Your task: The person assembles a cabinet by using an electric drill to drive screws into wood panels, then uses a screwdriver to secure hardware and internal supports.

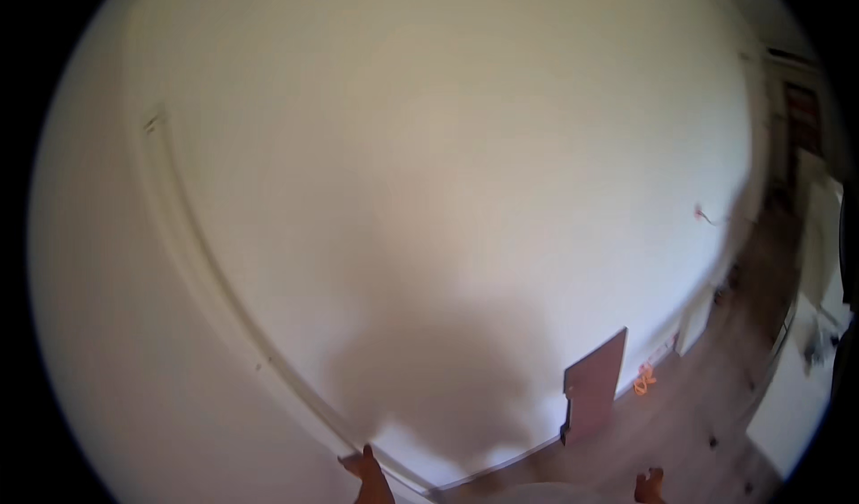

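Slightly parted left fingers [367, 457] by white trim [295, 397] — right fingers [656, 479] half-curled, both holds unclear.

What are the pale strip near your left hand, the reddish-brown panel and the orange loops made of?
Pale strip: perhaps painted wood or plastic, matte and evenly coloured. Panel: likely board, dull-finished, judging by its flat face and thin edge. Orange loops: possibly plastic cord, bright and curled; finish unclear.

Left hand [371, 481] low in view, fingers parted; right hand [650, 486] at the lower edge, fingers bent
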A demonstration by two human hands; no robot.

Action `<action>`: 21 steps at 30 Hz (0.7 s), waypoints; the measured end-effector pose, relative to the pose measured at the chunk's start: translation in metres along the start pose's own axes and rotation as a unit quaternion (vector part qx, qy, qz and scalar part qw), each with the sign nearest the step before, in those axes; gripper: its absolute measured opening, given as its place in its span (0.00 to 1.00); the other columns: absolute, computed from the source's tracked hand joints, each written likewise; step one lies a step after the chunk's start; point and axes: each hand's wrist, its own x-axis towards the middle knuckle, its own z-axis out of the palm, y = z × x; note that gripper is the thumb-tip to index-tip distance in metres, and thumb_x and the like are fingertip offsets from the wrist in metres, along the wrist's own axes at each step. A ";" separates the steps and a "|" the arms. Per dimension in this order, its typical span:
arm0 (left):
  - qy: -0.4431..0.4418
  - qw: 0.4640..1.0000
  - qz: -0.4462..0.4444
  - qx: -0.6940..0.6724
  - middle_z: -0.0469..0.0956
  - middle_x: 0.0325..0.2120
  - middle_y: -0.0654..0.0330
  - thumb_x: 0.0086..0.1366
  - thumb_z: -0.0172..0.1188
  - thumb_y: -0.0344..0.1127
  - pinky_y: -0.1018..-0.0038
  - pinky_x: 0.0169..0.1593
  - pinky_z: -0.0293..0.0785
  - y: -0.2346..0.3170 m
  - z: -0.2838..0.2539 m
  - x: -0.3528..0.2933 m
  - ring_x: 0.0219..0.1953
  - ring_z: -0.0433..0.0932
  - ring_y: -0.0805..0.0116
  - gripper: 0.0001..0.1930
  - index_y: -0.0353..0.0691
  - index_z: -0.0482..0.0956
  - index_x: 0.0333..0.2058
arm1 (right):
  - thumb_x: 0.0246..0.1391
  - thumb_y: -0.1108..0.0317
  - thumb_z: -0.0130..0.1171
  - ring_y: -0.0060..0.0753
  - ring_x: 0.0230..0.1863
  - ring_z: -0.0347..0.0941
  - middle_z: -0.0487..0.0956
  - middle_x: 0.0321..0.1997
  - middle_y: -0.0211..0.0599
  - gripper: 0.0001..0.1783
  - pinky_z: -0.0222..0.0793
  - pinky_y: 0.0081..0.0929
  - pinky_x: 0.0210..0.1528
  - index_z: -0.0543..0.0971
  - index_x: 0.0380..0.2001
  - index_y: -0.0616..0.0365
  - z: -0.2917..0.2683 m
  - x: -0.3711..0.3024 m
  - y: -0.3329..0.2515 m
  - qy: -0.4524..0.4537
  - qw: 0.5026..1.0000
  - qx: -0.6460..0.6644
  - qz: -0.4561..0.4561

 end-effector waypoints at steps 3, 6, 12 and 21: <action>0.056 0.997 -0.003 0.045 0.76 0.50 0.46 0.50 0.75 0.27 0.56 0.56 0.76 -0.033 0.030 -0.025 0.51 0.79 0.54 0.45 0.34 0.60 0.65 | 0.67 0.57 0.54 0.60 0.66 0.65 0.67 0.67 0.59 0.29 0.62 0.50 0.69 0.69 0.60 0.71 -0.047 -0.053 -0.027 -0.031 0.991 0.107 0.069; -0.046 0.994 0.101 0.022 0.76 0.49 0.47 0.50 0.74 0.27 0.57 0.55 0.76 -0.017 0.058 -0.104 0.49 0.78 0.55 0.43 0.34 0.60 0.63 | 0.67 0.55 0.53 0.60 0.67 0.65 0.67 0.68 0.61 0.29 0.63 0.49 0.69 0.72 0.61 0.67 -0.079 -0.099 -0.011 -0.046 0.998 0.031 0.039; -0.249 0.963 0.104 0.010 0.76 0.47 0.49 0.49 0.73 0.26 0.59 0.53 0.76 -0.029 0.052 -0.226 0.47 0.78 0.56 0.40 0.35 0.61 0.60 | 0.65 0.49 0.55 0.62 0.60 0.72 0.71 0.63 0.61 0.30 0.71 0.51 0.61 0.79 0.54 0.67 -0.117 -0.151 0.011 -0.048 0.986 -0.030 0.157; -0.506 0.842 0.180 -0.040 0.75 0.42 0.52 0.49 0.70 0.25 0.61 0.48 0.76 0.017 0.051 -0.346 0.43 0.77 0.60 0.35 0.36 0.64 0.55 | 0.65 0.68 0.49 0.55 0.52 0.80 0.83 0.48 0.55 0.15 0.77 0.51 0.55 0.83 0.45 0.61 -0.084 -0.232 0.148 -0.166 0.947 -0.266 -0.074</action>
